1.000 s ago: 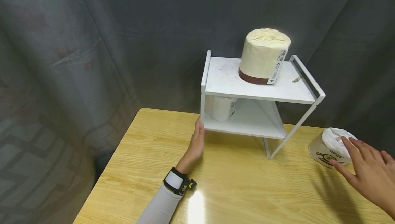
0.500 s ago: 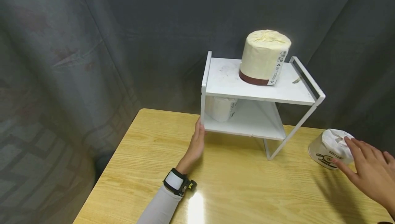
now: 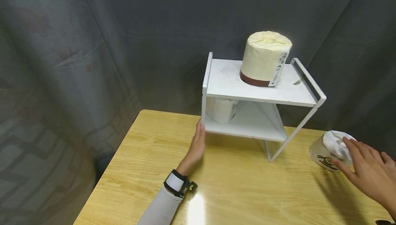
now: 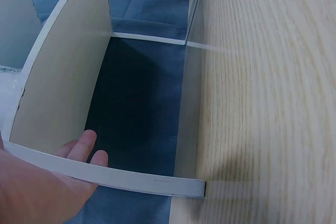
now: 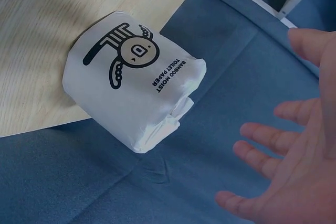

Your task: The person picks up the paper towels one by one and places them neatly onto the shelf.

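Right hand [image 3: 368, 171]: fingers spread, holding nothing, just beside wrapped roll [image 3: 332, 149] at 3 o'clock.
Roll: likely light, soft (grasp around sides).
Left hand [image 3: 198, 146]: fingers straight against shelf [image 3: 263, 96].

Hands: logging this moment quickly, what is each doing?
Left hand: open, fingers against the white rack.
Right hand: open, holding nothing, beside the wrapped roll.

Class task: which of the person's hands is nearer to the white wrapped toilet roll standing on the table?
Right. The right hand reaches with spread fingers beside the roll; the left hand touches the shelf rack far away.
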A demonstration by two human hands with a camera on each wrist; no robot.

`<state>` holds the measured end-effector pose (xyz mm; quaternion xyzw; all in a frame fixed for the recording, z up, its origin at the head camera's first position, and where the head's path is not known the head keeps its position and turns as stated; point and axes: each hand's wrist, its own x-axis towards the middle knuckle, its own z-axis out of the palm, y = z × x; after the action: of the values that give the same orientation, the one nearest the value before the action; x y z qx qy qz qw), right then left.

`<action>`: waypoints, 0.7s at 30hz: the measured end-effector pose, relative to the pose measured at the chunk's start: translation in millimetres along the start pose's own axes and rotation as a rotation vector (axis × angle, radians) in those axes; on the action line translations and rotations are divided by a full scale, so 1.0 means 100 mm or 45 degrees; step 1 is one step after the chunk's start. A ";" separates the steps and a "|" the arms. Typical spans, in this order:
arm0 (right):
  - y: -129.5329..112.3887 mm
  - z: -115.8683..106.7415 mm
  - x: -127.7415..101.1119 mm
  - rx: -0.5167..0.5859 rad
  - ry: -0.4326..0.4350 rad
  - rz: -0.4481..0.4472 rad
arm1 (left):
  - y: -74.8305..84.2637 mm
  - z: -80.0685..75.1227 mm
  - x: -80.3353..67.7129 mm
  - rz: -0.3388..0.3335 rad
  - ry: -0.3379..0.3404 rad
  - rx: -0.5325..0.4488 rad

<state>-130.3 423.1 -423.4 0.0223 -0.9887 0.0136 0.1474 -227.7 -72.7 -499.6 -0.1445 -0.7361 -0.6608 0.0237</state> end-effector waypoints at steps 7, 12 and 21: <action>0.00 0.04 0.05 0.013 0.002 -0.034 | 0.00 0.00 0.00 -0.004 0.007 0.015; 0.02 0.08 0.07 -0.009 0.002 -0.059 | -0.01 0.00 0.00 -0.001 0.010 0.014; 0.07 0.13 0.09 -0.009 -0.021 -0.059 | 0.00 0.01 0.00 0.017 0.003 0.007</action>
<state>-143.3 429.3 -433.3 0.0448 -0.9892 0.0067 0.1396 -227.4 -71.8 -499.6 -0.1488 -0.7369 -0.6587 0.0294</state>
